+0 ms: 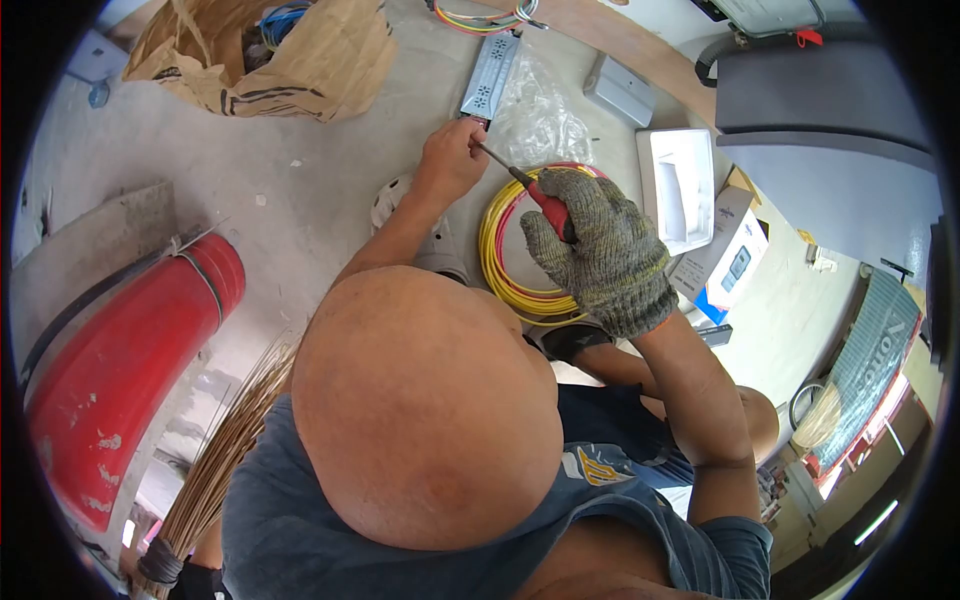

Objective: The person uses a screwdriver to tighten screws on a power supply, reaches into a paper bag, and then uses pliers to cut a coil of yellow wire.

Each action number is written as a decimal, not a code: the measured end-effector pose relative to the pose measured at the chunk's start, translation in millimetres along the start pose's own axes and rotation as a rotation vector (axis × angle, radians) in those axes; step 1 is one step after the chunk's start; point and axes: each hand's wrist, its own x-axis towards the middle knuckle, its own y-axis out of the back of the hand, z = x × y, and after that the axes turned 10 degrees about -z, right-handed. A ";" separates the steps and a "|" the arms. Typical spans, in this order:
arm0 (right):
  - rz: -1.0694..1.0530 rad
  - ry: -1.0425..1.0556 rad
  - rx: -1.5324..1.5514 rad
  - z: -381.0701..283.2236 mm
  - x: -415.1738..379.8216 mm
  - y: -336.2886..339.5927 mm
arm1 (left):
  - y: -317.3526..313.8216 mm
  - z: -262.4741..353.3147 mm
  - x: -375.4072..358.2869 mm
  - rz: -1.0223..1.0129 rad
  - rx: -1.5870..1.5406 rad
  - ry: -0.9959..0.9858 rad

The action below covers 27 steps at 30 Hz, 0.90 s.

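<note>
My right hand [605, 250], in a grey knitted work glove, is closed around the red and black handle of a screwdriver [552, 208]. Its thin shaft slants up and left to the near end of a perforated metal power supply [488, 78] on the floor. My bare left hand [452, 160] is closed at that same end, beside the screwdriver tip; its fingers partly hide the terminals. Below the gloved hand lies a coil of yellow and red wire [493, 245]. Clear plastic wrap [540, 110] lies right of the power supply.
A paper bag [330, 60] stands at upper left. A red cylinder [140, 370] and a stick broom [225, 450] are on the left. On the right are a grey box [620, 92], a white tray [655, 190] and a printed carton [722, 245]. My bent knee [430, 400] fills the lower middle.
</note>
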 end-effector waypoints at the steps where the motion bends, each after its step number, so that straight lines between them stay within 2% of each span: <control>1: -0.001 0.001 0.000 -1.1 0.5 0.2 | 0.0 -0.9 0.1 0.011 0.013 -0.016; 15: 0.081 0.041 -0.048 3.2 -1.0 0.0 | 3.3 0.5 2.4 0.007 0.011 0.021; 25: 0.112 0.047 -0.032 2.0 6.6 0.6 | 15.6 0.7 15.6 -0.030 0.118 -0.074; 27: 0.054 0.017 -0.021 2.4 7.2 1.0 | 15.9 2.0 16.0 -0.031 0.131 -0.090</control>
